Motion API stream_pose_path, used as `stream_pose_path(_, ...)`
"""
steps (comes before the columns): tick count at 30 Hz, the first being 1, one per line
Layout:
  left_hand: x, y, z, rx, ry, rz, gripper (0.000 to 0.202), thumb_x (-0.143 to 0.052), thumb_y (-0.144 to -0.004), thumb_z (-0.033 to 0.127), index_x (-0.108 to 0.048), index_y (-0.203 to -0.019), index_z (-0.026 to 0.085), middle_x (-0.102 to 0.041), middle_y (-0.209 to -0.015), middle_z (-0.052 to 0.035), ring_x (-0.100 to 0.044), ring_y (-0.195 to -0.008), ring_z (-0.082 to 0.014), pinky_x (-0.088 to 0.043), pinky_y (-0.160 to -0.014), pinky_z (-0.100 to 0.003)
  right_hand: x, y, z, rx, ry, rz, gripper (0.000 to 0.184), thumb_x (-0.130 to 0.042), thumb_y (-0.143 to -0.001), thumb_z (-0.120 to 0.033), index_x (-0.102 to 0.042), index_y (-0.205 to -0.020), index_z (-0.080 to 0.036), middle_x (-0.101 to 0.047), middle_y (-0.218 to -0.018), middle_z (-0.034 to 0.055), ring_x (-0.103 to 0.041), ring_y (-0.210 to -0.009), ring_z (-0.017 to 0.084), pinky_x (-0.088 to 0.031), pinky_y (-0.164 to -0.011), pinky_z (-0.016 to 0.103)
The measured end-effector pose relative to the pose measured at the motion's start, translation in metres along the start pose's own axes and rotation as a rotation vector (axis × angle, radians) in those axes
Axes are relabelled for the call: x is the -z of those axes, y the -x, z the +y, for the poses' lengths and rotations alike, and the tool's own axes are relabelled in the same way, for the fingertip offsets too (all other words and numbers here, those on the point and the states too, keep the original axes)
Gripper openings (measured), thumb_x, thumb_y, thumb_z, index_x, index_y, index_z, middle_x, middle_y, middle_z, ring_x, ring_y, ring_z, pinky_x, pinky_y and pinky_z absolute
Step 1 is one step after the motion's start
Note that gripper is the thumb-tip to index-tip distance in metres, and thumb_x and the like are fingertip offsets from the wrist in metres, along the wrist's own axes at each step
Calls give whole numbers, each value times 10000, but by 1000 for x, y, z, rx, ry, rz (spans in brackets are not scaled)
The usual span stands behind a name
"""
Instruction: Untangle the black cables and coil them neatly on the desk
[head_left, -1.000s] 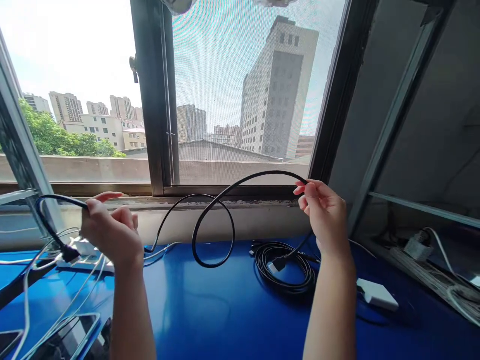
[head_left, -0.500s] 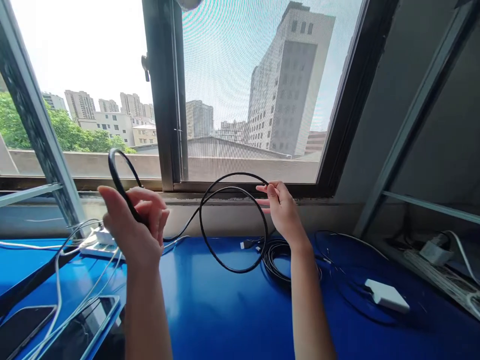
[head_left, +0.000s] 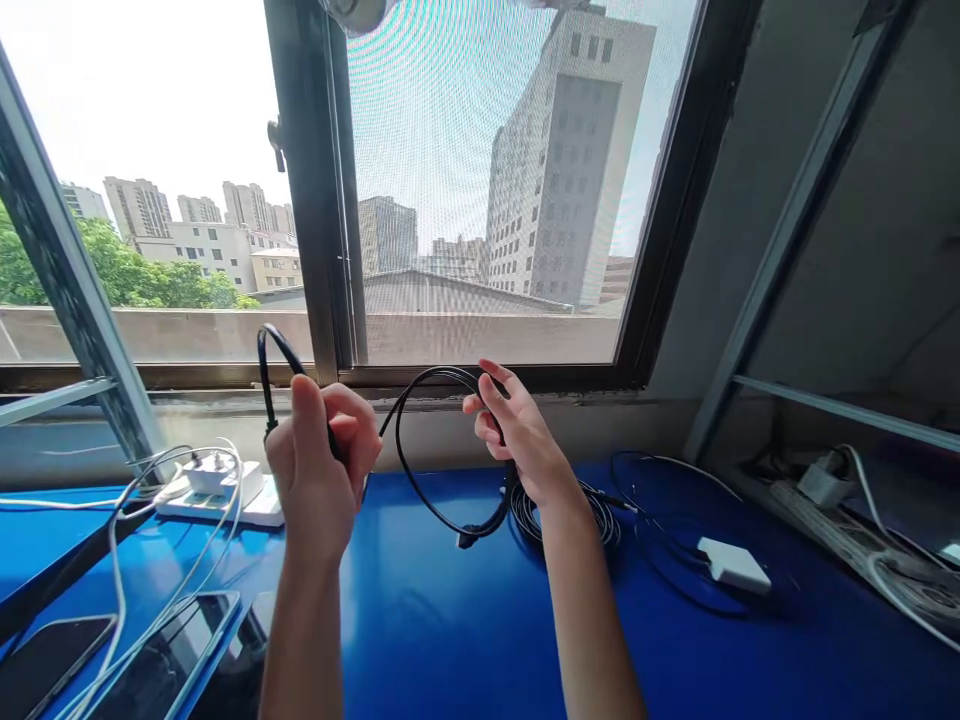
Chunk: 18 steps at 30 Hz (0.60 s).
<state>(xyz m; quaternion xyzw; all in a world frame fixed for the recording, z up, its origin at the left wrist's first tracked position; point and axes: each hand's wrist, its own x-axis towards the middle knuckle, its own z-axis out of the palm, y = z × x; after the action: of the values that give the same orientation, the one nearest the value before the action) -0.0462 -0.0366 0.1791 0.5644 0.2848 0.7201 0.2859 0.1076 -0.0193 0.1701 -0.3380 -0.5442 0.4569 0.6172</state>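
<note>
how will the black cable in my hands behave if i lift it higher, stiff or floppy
The black cable will probably flex easily but feel springy: it rises in an arch above the left hand and curves smoothly below the right hand. The plug low on that curve may swing, since neither hand grips it.

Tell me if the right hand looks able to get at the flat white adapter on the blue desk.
Probably yes: nothing tall shows between the right hand and the flat white adapter, though that hand is occupied with the looped black cable.
</note>
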Motion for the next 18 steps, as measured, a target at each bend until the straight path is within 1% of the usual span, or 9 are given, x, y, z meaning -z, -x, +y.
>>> stream_pose_path(3, -3, 9, 1, 17, -55, -187, 569, -324, -860, 649, -449, -502, 224, -293, -331, 65, -231, -298, -76, -213, -337, -239, -12, 12, -4, -9, -40, -111, 777, -637, -673, -623, -415, -1292, -210, -609, -911, 27, -351, -511, 47, -236, -365, 162)
stream_pose_path(5, -5, 16, 2, 83, -149, -401, 551, -292, -887, 595, -448, -517, 218, -309, -371, 56, -253, -334, -85, -226, -359, -240, -20, 19, -6, -5, -27, -171, 766, -608, -680, -625, -442, -1308, -218, -607, -1027, 60, -412, -576, 70, -286, -391, 174)
stream_pose_path(8, -6, 30, 7, 159, -375, -743, 511, -258, -913, 495, -424, -526, 205, -396, -461, 29, -335, -410, -96, -269, -411, -236, -30, 23, -5, -21, -7, -106, 719, -617, -666, -551, -492, -1293, -221, -594, -1079, 65, -456, -639, 88, -323, -421, 181)
stream_pose_path(9, -7, 35, 9, 165, -452, -818, 502, -243, -917, 464, -406, -520, 204, -414, -477, 23, -357, -426, -101, -278, -428, -239, -32, 23, -5, -40, -18, -68, 699, -625, -660, -512, -506, -1283, -218, -598, -1055, 59, -443, -628, 84, -311, -414, 177)
stream_pose_path(10, -8, 40, 11, 163, -527, -860, 496, -225, -922, 437, -388, -515, 204, -423, -480, 19, -371, -431, -105, -281, -442, -245, -33, 22, -4, -59, -37, -39, 683, -631, -654, -473, -514, -1275, -213, -603, -1019, 52, -419, -606, 76, -292, -402, 172)
stream_pose_path(12, -9, 51, 13, 136, -671, -847, 475, -209, -927, 397, -392, -532, 207, -454, -486, 13, -407, -434, -119, -287, -461, -259, -34, 20, -2, -80, -65, -27, 673, -639, -642, -410, -515, -1271, -202, -613, -948, 37, -370, -566, 65, -261, -382, 163)
stream_pose_path(14, -10, 62, 13, 101, -792, -755, 430, -230, -931, 372, -481, -621, 212, -540, -549, -8, -486, -478, -150, -327, -487, -274, -34, 19, 1, -54, -52, -35, 677, -650, -631, -376, -508, -1267, -191, -619, -910, 31, -356, -552, 62, -259, -373, 157)
stream_pose_path(16, -7, 76, 14, 68, -854, -618, 368, -274, -930, 359, -582, -807, 198, -625, -666, -48, -574, -579, -193, -411, -542, -300, -35, 20, 8, 0, -12, -51, 655, -646, -650, -387, -502, -1259, -194, -623, -912, 35, -382, -548, 65, -259, -359, 161)
stream_pose_path(18, 3, 94, 16, -6, -834, -476, 344, -320, -926, 355, -605, -1030, 193, -676, -858, -93, -633, -769, -227, -494, -664, -339, -39, 22, 14, 72, 35, -69, 575, -609, -709, -432, -514, -1230, -206, -628, -939, 41, -396, -507, 60, -259, -344, 175)
